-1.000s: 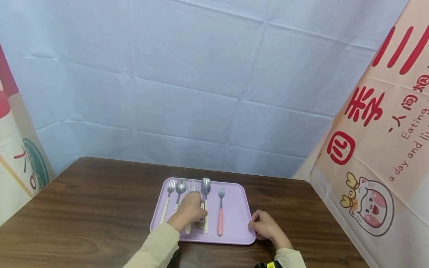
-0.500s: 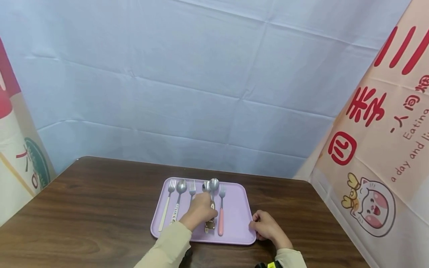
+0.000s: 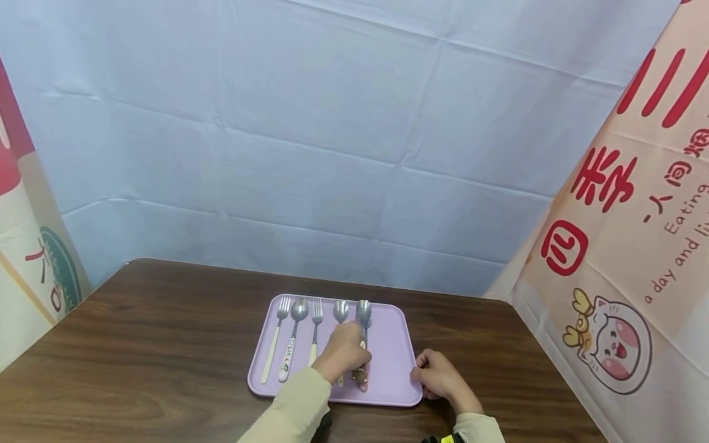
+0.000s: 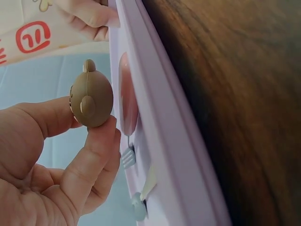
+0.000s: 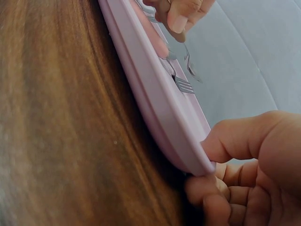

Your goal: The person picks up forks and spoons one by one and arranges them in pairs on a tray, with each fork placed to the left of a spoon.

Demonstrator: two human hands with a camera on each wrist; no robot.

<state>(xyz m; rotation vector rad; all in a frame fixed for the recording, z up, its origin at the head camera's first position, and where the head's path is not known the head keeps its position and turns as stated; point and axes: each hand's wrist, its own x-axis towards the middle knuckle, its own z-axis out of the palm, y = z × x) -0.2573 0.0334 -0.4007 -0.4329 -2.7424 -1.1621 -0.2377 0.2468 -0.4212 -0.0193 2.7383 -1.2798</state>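
Observation:
My left hand [image 3: 344, 352] pinches a spoon by its brown, animal-shaped handle [image 4: 96, 96], thumb on one side and fingers on the other. The spoon's bowl [image 3: 364, 311] points away toward the tray's far edge. It hangs over a pink-handled fork [image 4: 128, 101], which it partly covers in the head view. My right hand [image 3: 440, 376] grips the near right corner of the lilac tray [image 5: 155, 89], thumb on the rim and fingers beneath. Left of the held spoon lies another spoon [image 3: 340, 311], its handle mostly hidden by my left hand.
Farther left on the tray lie a cream-handled fork [image 3: 317, 311], a spoon with a patterned handle [image 3: 288, 357] and a white-handled fork [image 3: 271, 354]. The tray rests on a dark wooden table [image 3: 166, 344]. A pale blue cloth [image 3: 304, 154] hangs behind.
My left hand has carried the spoon rightward across the tray, past the other spoon to above the pink-handled fork. My right hand keeps its hold on the tray's corner.

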